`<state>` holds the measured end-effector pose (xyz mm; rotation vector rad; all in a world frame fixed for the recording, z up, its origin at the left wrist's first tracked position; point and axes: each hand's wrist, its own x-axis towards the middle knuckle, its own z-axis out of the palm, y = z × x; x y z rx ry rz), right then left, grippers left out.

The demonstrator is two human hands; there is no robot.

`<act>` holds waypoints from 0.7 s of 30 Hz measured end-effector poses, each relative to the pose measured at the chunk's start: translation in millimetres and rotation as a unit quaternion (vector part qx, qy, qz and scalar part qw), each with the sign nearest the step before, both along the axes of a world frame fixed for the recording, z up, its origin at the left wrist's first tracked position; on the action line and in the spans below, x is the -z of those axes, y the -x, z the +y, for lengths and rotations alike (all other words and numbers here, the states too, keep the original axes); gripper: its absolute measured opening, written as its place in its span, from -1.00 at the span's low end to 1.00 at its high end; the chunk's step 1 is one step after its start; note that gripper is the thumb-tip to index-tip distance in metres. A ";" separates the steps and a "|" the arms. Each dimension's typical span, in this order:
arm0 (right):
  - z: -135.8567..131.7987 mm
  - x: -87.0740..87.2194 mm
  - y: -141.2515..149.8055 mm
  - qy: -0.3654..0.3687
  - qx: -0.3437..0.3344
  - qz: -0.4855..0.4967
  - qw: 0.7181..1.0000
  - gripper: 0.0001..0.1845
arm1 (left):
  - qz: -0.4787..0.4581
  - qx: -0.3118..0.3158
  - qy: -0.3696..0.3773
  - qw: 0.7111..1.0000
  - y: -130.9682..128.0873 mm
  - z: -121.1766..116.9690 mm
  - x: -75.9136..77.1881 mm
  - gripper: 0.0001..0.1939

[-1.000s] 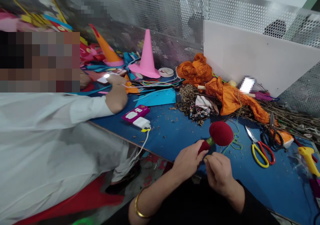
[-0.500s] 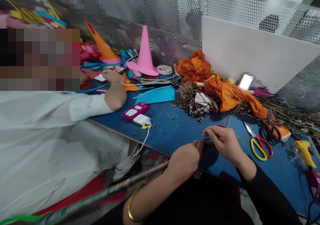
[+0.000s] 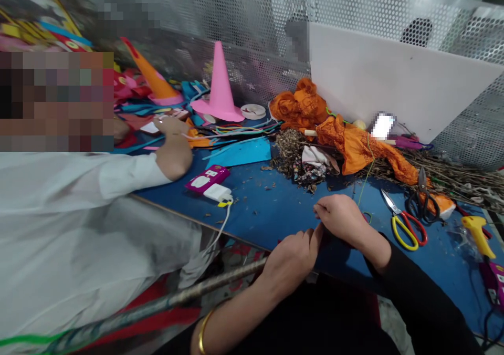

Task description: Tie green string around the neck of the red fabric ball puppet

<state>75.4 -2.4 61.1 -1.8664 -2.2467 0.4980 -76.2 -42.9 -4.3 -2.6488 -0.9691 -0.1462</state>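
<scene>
My left hand (image 3: 293, 258) is closed round the top end of a long grey stick (image 3: 177, 298) that slants down to the lower left, off the blue table (image 3: 275, 208). My right hand (image 3: 342, 218) lies just beyond it on the table's front edge, fingers curled and knuckles up, hiding whatever is beneath. A thin green thread (image 3: 366, 168) runs from behind this hand up towards the orange cloth (image 3: 354, 145). The two hands almost touch at the fingertips.
Yellow-and-red scissors (image 3: 405, 223), black scissors (image 3: 423, 202) and a yellow glue gun (image 3: 478, 234) lie to the right. Dry twigs (image 3: 452, 174), a pink cone (image 3: 220, 84), an orange cone (image 3: 151, 76) and a magenta power strip (image 3: 207, 178) sit further back. Another person's white-sleeved arm (image 3: 118, 174) rests at the left.
The red ball on its stem, held up a second ago, is now hidden under my right hand, which moved forward over it. The grey stick has come into view at the lower left.
</scene>
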 end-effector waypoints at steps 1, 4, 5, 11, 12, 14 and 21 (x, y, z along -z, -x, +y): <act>1.1 0.3 0.7 -0.001 -0.002 -0.013 1.000 -0.68 | -0.007 0.003 -0.011 1.000 0.3 -0.2 1.5 -0.63; 2.4 2.3 1.6 -0.003 0.001 -0.041 0.999 -0.67 | -0.013 0.014 -0.030 0.999 1.8 -0.4 5.8 -0.62; 2.3 3.3 1.5 -0.001 0.004 -0.046 0.999 -0.66 | -0.012 0.020 -0.028 0.999 2.4 -0.2 6.9 -0.62; 1.5 10.5 -0.8 0.017 0.021 -0.046 0.999 -0.66 | 0.013 0.044 0.047 0.998 2.5 3.7 5.8 -0.57; 1.8 11.9 -1.4 0.017 0.021 -0.041 0.999 -0.66 | 0.019 0.042 0.058 0.997 2.0 4.5 4.6 -0.55; 2.2 14.6 -3.3 0.021 0.020 -0.008 1.000 -0.67 | 0.026 0.035 0.075 0.996 1.2 5.8 2.5 -0.49; -21.6 5.3 -33.9 0.007 0.003 0.297 0.955 -0.82 | -0.010 -0.021 0.133 0.991 8.1 11.9 -5.1 -0.55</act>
